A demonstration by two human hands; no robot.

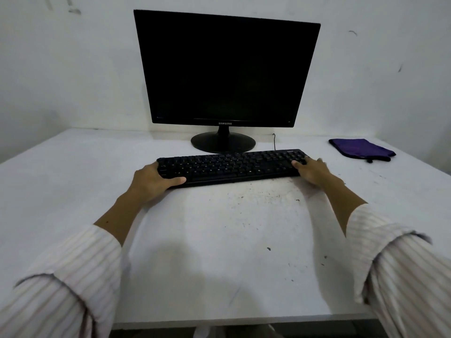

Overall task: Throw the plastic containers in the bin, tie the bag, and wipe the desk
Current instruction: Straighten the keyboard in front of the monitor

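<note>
Striped white sleeves (73,276) lead to left hand (148,178) and right hand (314,172), each grip closed on the black plastic keyboard (229,165), likely shifting it on the speckled white surface (219,240) before fetching the far-right purple cloth (361,148) for wiping.

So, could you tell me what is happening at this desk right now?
A person grips a black keyboard at both ends, left hand on its left end and right hand on its right end, just in front of the dark monitor. A purple cloth lies at the desk's far right, untouched. Dark specks still mark the desk in front of the keyboard. No containers or bin are in view.
</note>
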